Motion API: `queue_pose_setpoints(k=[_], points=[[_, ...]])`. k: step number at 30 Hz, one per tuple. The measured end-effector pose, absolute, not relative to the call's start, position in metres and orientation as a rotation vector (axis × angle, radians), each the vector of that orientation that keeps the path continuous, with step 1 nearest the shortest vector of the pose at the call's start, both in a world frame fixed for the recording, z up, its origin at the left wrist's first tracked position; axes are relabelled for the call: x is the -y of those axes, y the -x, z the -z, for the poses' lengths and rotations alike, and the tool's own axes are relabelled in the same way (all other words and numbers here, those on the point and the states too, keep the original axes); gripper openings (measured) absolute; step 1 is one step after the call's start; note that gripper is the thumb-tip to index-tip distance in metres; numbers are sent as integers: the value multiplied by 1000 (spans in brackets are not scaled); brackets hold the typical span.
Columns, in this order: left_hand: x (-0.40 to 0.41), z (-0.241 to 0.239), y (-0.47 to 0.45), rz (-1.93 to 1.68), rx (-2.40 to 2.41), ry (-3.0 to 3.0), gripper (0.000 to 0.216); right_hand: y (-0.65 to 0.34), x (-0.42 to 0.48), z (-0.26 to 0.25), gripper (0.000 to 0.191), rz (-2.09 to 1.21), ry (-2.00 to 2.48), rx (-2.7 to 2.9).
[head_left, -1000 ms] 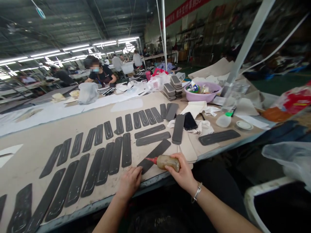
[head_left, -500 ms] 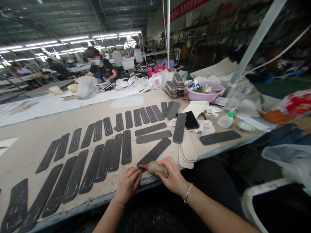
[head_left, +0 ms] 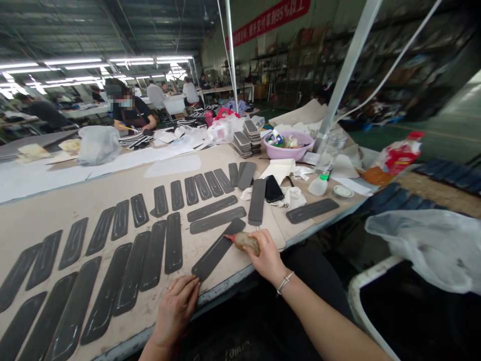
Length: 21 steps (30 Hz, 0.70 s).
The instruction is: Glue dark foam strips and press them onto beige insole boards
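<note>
A dark grey rounded strip lies slantwise on the table near its front edge. My left hand has its fingers together, pressing on the strip's lower left end. In my right hand is a small squeeze bottle, brownish, with a red nozzle pointing left. The nozzle tip is at the strip's upper part, touching or just above it; I cannot tell which. A thin shiny line runs along the strip's upper left edge. Many similar strips with glossy lines, such as one strip, lie in rows to the left.
Beyond the strips are a black phone on a white cloth, stacked pads and a purple basin. A clear bottle with a green tip stands at right. A metal post rises behind. Across the table, a masked co-worker handles striped pieces.
My right hand has moved the squeeze bottle from the strip's lower left end towards its upper right, and a shiny line now shows there. My view has turned right. My left hand stays at the lower end.
</note>
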State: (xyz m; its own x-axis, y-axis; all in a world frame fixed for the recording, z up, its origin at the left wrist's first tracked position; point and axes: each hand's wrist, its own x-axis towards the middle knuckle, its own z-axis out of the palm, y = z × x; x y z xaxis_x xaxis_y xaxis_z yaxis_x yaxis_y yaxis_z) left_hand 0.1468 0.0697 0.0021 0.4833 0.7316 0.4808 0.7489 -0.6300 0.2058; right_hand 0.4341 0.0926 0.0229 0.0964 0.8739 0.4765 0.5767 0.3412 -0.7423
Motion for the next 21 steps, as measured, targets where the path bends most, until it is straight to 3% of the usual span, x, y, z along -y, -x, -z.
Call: queue_pose_setpoints(k=[13,21], points=[[-72,2,-145,834,1336,2681,14,-453,-110,-17,28,-139,1532,1400],[-66,-5,-150,866,1448,2690,17,-423,-80,-31,29,-456,1273,1549]])
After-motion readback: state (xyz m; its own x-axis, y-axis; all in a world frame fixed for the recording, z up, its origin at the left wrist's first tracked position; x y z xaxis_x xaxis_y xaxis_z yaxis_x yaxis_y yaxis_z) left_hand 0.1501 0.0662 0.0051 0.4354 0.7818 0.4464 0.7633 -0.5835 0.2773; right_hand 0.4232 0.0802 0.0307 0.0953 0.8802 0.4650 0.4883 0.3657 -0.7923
